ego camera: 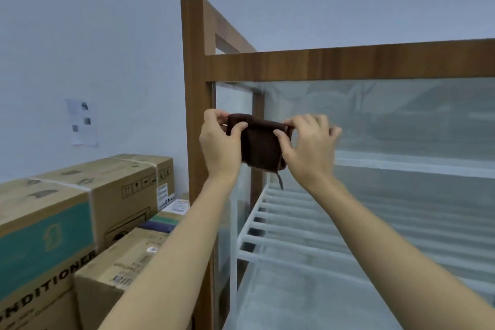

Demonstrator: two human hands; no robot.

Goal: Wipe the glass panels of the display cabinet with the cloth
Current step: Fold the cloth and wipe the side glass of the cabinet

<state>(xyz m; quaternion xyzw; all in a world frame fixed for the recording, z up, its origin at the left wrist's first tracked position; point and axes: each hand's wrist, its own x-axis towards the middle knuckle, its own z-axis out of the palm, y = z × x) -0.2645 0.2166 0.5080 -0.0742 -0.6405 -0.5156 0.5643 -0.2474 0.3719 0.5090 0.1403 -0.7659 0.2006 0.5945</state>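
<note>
Both hands, left (219, 142) and right (308, 147), pinch folded dark-brown soft cloth (261, 147) at top corners, 12 o'clock; grip closed; limp, light; clear glass panel (401, 120) fragile.

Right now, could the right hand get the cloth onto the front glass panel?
Probably yes: the right hand already holds the cloth just before the front glass panel, nothing between; the left hand shares the hold.

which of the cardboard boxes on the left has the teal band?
The big top box at the far left, with a teal band and "CONDITIONER" lettering below. The box behind it and the lower one in front show plain brown card.
</note>
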